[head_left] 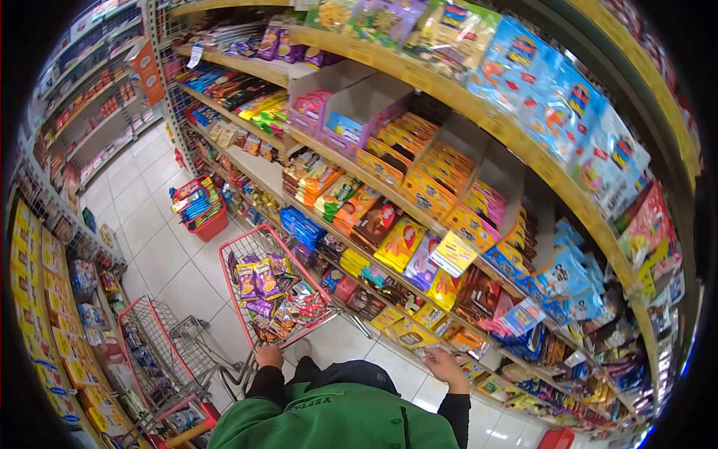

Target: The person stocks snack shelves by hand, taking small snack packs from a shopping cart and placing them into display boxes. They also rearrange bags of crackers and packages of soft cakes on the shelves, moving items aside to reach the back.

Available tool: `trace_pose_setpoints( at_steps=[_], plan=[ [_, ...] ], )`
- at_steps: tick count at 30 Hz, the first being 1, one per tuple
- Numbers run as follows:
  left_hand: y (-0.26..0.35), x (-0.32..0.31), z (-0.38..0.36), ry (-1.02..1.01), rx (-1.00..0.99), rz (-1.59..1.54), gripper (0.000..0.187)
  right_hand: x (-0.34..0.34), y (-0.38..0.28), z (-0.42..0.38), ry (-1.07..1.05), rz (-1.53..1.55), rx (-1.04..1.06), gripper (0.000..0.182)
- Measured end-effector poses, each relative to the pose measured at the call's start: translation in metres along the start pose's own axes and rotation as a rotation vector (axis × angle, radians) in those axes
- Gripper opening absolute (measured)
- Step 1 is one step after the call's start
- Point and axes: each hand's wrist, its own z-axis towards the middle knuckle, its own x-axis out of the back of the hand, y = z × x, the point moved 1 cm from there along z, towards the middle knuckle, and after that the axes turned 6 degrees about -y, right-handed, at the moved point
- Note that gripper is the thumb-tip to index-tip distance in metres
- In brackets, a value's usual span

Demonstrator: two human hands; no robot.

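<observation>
My left hand [269,358] is closed at the near end of a red-rimmed shopping cart [238,299], apparently round its handle. Inside the cart lie purple snack bags [265,278] and a heap of small wrapped bars [292,307]. My right hand [446,368] is held out to the right, near the lower shelves, its fingers drawn together. Something small and pale shows at those fingertips, too small to name. Closest to that hand are yellow packets [407,333] on a bottom shelf.
Shelves of chocolate and sweets curve along the right, with a yellow price card [454,254] sticking out. A red basket [206,217] full of packets stands on the tiled floor [161,251]. Another cart [161,352] is at the left, beside a shelf of yellow packs [63,322].
</observation>
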Motion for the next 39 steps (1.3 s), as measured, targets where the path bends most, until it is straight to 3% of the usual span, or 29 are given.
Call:
trace_pose_setpoints(
  at_steps=[4,7,9,11,13,15,18,22,26,30,32,35,39],
  plan=[
    [-0.012,0.009,0.013,0.027,0.036,-0.044,0.037,0.007,-0.048,0.029,-0.076,0.018,0.062,0.041],
    [-0.02,0.007,0.029,0.133,0.056,-0.066,0.021,0.015,-0.092,0.048,-0.144,0.016,0.172,0.043],
    [-0.025,0.008,0.039,0.114,0.061,-0.034,0.024,0.035,-0.145,0.058,-0.125,-0.241,0.292,0.042],
    [-0.033,0.005,0.054,0.075,0.024,-0.04,0.027,0.055,-0.208,0.063,0.024,-0.219,0.461,0.041],
    [-0.041,-0.003,0.07,0.085,0.027,-0.024,0.028,0.069,-0.247,0.078,0.174,-0.307,0.48,0.044],
    [-0.045,0.017,0.066,0.095,0.055,-0.021,0.027,0.082,-0.286,0.094,0.459,-0.419,0.686,0.046],
    [-0.064,0.017,0.084,0.07,-0.051,-0.019,0.027,0.094,-0.326,0.111,0.613,-0.471,0.564,0.048],
    [-0.076,0.054,0.083,-0.008,0.023,-0.046,0.022,0.096,-0.333,0.135,0.732,-0.52,0.445,0.05],
    [-0.088,0.055,0.111,-0.115,0.099,0.013,0.021,0.086,-0.327,0.129,0.627,-0.497,0.475,0.049],
    [-0.099,0.059,0.119,0.015,0.08,0.032,0.036,0.074,-0.294,0.117,0.2,-0.029,0.513,0.051],
    [-0.105,0.052,0.129,0.111,0.063,0.008,0.039,0.065,-0.259,0.123,0.164,-0.198,0.397,0.053],
    [-0.113,0.039,0.149,0.172,-0.002,-0.068,0.021,0.053,-0.227,0.122,0.0,-0.251,0.231,0.054],
    [-0.107,0.059,0.146,0.244,0.116,-0.082,0.017,0.037,-0.202,0.134,-0.091,-0.209,0.135,0.055]
  ],
)
